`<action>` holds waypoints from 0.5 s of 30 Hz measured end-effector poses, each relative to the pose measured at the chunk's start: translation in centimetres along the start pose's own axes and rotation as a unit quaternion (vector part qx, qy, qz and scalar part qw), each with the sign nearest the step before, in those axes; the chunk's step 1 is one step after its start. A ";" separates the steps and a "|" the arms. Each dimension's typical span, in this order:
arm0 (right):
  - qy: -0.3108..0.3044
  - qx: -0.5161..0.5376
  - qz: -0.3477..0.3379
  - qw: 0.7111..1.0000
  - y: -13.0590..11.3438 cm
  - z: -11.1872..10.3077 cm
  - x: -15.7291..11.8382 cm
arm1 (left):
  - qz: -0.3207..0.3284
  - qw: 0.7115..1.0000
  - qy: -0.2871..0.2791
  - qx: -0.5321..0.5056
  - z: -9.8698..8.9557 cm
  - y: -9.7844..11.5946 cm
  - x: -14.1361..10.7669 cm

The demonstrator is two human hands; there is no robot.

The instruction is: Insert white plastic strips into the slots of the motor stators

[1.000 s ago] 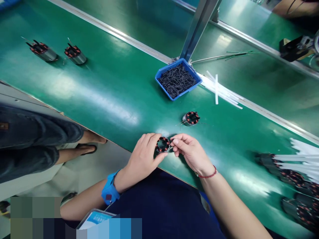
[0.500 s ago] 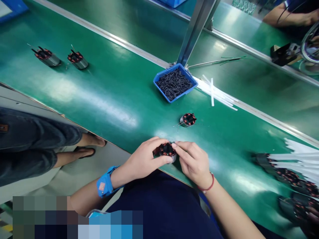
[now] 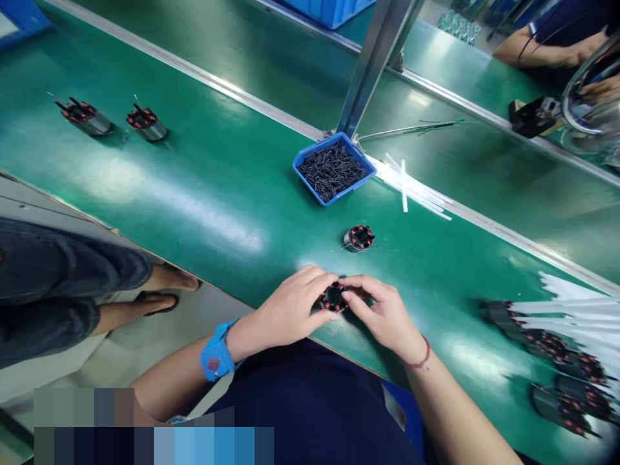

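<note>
"What's in my left hand [image 3: 285,307]?"
"I see a wound core [image 3: 333,307] at lower centre of the frame: black ring, copper-coloured windings, round opening facing my camera."
"And my right hand [image 3: 385,316]?"
"Its fingertips touch the same core's right rim; I can't make out its sides."

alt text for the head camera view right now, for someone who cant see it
Two bare hands, left and right, hold a copper-wound ring-shaped part over a green workbench. Beyond sit a similar part and a blue bin of short black pieces.
</note>
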State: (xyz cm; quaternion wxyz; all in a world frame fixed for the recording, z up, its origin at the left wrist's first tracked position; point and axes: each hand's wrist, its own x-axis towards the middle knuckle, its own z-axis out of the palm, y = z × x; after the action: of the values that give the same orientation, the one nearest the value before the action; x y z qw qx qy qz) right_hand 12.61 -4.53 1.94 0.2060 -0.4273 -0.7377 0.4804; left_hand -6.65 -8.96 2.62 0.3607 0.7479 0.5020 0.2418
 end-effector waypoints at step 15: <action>0.223 -0.155 -0.105 0.956 -4.7 -6.1 6.3 | 0.013 0.985 0.170 -0.011 -0.9 -0.7 4.8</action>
State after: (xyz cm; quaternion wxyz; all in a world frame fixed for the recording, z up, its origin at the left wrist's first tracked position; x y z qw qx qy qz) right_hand 11.52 3.11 8.25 0.3460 -0.4703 -0.7793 0.2277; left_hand -5.86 -4.11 2.60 0.2749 0.6984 0.5433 0.3762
